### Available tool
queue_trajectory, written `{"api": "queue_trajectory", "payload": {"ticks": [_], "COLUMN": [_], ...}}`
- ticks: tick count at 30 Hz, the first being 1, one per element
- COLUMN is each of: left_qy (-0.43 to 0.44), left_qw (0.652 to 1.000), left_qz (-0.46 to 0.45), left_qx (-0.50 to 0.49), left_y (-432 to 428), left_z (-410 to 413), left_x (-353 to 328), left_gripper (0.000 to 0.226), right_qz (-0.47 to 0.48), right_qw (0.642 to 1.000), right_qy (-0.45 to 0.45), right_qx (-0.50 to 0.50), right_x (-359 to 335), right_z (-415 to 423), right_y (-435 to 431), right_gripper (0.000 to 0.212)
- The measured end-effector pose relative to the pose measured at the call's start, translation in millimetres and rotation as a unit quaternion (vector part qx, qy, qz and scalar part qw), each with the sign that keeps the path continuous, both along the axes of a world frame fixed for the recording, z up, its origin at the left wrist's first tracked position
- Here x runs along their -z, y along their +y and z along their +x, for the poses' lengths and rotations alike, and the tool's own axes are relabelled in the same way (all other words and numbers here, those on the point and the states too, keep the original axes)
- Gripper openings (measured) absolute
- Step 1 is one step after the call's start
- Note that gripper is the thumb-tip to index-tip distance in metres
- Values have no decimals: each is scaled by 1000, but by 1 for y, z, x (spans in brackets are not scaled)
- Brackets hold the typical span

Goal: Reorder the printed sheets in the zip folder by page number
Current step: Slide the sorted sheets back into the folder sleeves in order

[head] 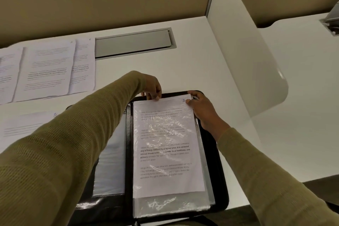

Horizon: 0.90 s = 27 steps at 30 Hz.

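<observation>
Lying open on a white desk (146, 68): one black zip folder (221, 189). Right half holds one printed sheet (165, 152) inside a clear sleeve (170, 205), its bottom edge short of the sleeve's bottom. Left hand (153, 86) pinches the sheet's top edge; right hand (203, 110) pinches its top right corner. Loose printed sheets (47, 69) lie at far left.

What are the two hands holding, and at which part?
The sheet marked 1: the left hand pinches its top edge, the right hand holds its top right corner.
</observation>
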<state>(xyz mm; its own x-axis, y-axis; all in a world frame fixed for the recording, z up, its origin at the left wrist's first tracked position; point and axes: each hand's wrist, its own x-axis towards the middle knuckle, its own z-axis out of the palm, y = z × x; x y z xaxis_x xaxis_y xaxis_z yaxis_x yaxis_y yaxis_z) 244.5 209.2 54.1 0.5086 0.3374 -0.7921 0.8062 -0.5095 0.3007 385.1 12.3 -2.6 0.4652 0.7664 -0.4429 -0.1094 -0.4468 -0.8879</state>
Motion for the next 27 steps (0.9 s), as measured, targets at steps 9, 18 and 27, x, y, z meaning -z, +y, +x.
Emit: {"api": "queue_trajectory", "payload": {"ticks": [9,18,27], "left_qy": [-37,-177,-193], "left_qw": [998,971,957], "left_qz": [56,132,93], "left_qx": [-22,-90,-195], "left_y": [-29,-62,-79], "left_z": [-4,-4,-5], "left_x": [2,5,2], "left_gripper": [15,11,14], "right_qz": [14,2,-29], "right_qw": [999,998,991], "right_qy": [19,61,128], "right_qx": [23,30,-3], "right_x": [-9,-24,-24], "right_z": [-3,-5,0], "right_y": [8,5,-17], "right_gripper": [32,15,15]}}
